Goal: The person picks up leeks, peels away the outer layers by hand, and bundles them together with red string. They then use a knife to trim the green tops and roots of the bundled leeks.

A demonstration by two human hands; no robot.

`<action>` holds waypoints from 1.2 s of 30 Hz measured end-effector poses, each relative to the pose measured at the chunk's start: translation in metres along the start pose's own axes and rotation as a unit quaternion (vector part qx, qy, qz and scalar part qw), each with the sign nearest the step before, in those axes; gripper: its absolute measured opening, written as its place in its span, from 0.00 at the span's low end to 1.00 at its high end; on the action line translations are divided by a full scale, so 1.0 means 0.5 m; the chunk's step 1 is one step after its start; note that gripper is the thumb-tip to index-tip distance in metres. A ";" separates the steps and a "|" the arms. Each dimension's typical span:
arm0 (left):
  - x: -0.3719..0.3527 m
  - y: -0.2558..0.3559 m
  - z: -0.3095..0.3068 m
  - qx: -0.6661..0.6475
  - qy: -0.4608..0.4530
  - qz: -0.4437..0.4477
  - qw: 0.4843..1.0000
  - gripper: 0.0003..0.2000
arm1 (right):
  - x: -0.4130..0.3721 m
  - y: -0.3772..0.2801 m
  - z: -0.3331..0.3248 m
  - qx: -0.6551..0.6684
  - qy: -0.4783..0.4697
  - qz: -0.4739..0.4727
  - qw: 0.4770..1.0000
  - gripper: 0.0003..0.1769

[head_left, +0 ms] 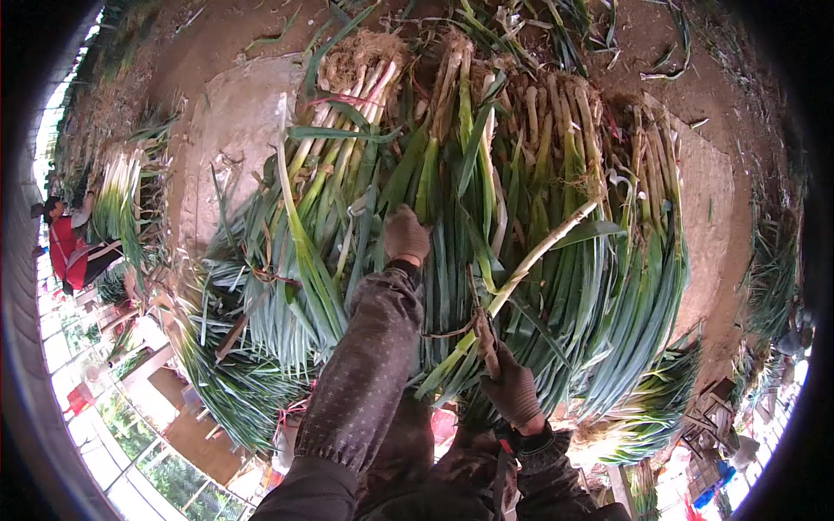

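Bundles of leeks (pixel 556 286) lie in front of me, roots away and green leaves toward me. My left hand (pixel 407 234), in a brownish knit glove, is closed in among the leaves at the middle; what its fingers hold is hidden. Lower right, my gloved right hand (pixel 511 389) grips a brown, stick-like piece (pixel 486 340), possibly a tool handle. Against that piece, a loose leek (pixel 543 247) lies slantwise across the bundles, its pale end up and to the right. Another loose leek (pixel 300 234) rests on the left bundle.
At far left a person in a red vest (pixel 68 252) is beside another leek bundle (pixel 120 195). More leeks are heaped at lower left (pixel 234 373) and lower right (pixel 638 425). Scattered leaves (pixel 678 52) litter the brown ground. A paler sheet (pixel 230 130) underlies the bundles.
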State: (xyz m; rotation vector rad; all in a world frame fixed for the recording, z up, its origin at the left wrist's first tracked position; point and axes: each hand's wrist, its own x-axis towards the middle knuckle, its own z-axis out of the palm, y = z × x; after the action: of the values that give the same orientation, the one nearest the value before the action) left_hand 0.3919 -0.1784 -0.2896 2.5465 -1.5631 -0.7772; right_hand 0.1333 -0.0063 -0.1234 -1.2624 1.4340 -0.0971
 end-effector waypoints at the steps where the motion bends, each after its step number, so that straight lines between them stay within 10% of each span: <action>1: 0.004 -0.002 0.001 -0.006 -0.016 -0.016 1.000 0.22 | 0.003 -0.004 -0.002 0.008 0.006 -0.010 1.000 0.40; 15: -0.045 -0.015 0.024 0.138 0.020 0.032 0.990 0.26 | -0.036 -0.039 -0.005 0.004 -0.011 -0.053 0.999 0.40; 23: -0.237 -0.158 -0.069 -0.204 -0.257 0.036 0.944 0.35 | -0.110 -0.009 -0.035 0.033 0.016 -0.036 0.999 0.42; 25: -0.356 -0.196 -0.067 -0.199 -0.269 0.110 0.936 0.32 | -0.137 -0.014 -0.026 0.048 0.003 -0.047 0.998 0.42; 27: -0.472 -0.138 -0.112 -0.494 -0.219 -0.018 0.841 0.27 | -0.168 -0.022 -0.008 0.061 0.019 -0.030 0.997 0.42; 30: -0.519 -0.067 -0.162 -0.566 -0.182 -0.076 0.800 0.22 | -0.194 -0.032 0.007 0.005 0.002 -0.023 1.000 0.42; 36: -0.530 -0.074 -0.117 -0.448 -0.127 -0.008 0.885 0.19 | -0.216 -0.015 0.048 -0.045 -0.012 -0.025 0.999 0.41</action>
State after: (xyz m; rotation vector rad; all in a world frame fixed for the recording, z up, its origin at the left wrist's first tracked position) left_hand 0.3524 0.0521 -0.1472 1.8061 -0.8689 -1.4529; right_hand 0.1294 0.0808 -0.0551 -1.3695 1.3985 -0.0519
